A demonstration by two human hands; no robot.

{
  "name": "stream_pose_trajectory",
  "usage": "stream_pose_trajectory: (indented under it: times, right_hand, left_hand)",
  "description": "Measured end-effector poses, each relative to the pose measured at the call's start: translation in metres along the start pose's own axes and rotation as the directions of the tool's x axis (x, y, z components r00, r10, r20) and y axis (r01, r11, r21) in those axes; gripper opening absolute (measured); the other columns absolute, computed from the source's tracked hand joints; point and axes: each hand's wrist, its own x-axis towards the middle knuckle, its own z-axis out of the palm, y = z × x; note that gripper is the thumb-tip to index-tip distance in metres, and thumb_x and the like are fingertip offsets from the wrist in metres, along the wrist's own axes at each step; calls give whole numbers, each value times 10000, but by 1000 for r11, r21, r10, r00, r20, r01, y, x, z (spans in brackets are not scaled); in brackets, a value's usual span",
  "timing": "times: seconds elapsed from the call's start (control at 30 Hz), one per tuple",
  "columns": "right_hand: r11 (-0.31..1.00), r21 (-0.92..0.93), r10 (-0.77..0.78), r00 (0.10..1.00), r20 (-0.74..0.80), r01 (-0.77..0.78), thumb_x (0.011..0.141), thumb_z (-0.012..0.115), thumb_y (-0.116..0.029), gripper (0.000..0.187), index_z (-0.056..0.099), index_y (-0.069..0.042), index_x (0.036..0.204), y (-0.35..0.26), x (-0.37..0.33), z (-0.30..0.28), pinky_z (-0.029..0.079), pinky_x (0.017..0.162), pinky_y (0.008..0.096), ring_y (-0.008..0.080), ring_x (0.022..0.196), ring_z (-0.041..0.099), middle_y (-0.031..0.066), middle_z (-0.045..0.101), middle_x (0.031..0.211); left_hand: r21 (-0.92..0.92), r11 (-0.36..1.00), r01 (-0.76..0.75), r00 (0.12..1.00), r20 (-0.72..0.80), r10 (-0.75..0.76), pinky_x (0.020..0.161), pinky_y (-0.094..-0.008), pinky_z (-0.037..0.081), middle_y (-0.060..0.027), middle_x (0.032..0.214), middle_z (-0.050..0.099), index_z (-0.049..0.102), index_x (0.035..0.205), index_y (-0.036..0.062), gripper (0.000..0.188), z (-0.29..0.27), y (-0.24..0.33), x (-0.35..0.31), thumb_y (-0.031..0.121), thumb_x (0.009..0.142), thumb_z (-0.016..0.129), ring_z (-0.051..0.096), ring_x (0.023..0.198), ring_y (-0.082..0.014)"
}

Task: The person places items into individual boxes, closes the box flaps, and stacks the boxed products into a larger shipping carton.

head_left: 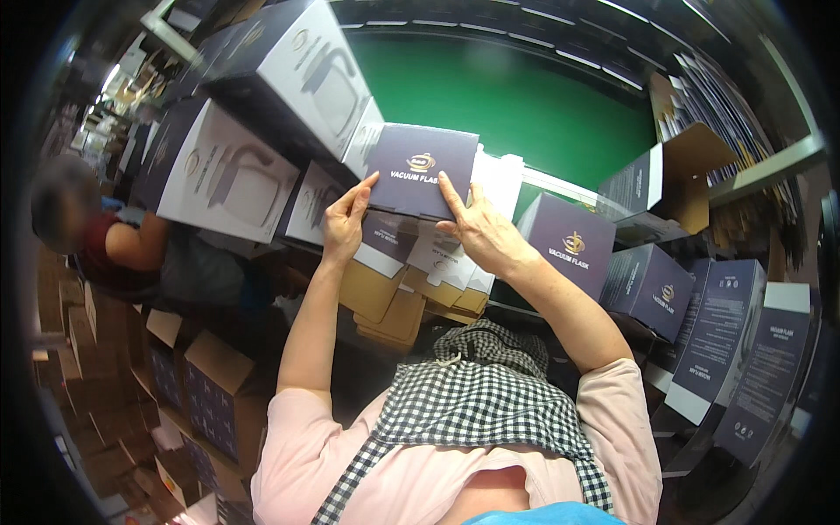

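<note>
A closed dark purple-blue carton (422, 199) with a gold emblem is held between my two hands, in front of me at the near edge of the green surface. My left hand (347, 219) grips its left near corner, with thumb and fingers against the side. My right hand (488, 229) is at the right near corner, its index finger laid on the top and the thumb at the near edge. Under the carton, a stack of flattened cartons (385, 293) with brown inner flaps shows partly; the rest is hidden.
Large printed cartons (297, 74) are piled at the left. On the right stand a closed purple carton (567, 245), an open-flapped carton (669, 188) and flat sheets (722, 122). The green surface (499, 96) stretches behind. A person (122, 245) sits at far left near brown boxes (214, 385).
</note>
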Motion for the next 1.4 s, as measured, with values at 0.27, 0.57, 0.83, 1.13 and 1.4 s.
stream_pose_trajectory:
  times: [0.27, 0.57, 0.83, 1.13, 1.4]
  right_hand:
    - [925, -361, -194, 964, -183, 118, 940, 556, -400, 668, 352, -69, 1483, 3, 20, 9, 268, 1113, 549, 513, 1368, 277, 328, 337, 1459]
    - [934, -207, -340, 900, -272, 290, 901, 638, -193, 470, 523, -108, 1349, 6, 46, -40, 521, 903, 427, 350, 1162, 540, 159, 600, 1212]
    - [739, -141, -599, 546, -586, 659, 788, 685, -19, 301, 551, 4, 1056, -19, 56, -30, 536, 804, 370, 289, 985, 606, 175, 569, 1085]
    - [814, -463, -462, 875, -147, 353, 706, 609, -62, 213, 633, 1, 909, -16, 60, -35, 470, 812, 373, 250, 875, 578, 132, 582, 894]
    - [946, -310, -98, 995, 0, 93, 704, 726, -88, 285, 629, 34, 943, -1, 59, -65, 489, 886, 383, 295, 985, 593, 172, 589, 985]
  left_hand:
    - [375, 902, -212, 974, 3, 228, 758, -306, 520, -148, 1132, 697, 513, 1379, 59, 444, 2, 4, 9, 302, 1008, 536, 664, 907, -165]
    - [248, 935, -254, 963, -31, 269, 965, -409, 458, -258, 1257, 549, 399, 1413, -7, 646, -5, 3, 3, 329, 927, 659, 572, 1115, -371]
    - [545, 616, -569, 821, 332, 465, 943, -418, 404, -142, 1225, 543, 665, 1130, 103, 291, 9, 46, 16, 141, 842, 682, 505, 1122, -318]
    - [826, 216, -521, 789, 369, 490, 1038, -348, 393, -187, 1263, 585, 704, 924, -42, 205, -4, 74, 43, 60, 769, 616, 503, 1242, -278]
    - [883, -190, -430, 869, 461, 179, 1090, -352, 332, -237, 1237, 601, 679, 1050, -76, 355, 17, 64, 46, 163, 795, 619, 476, 1276, -319]
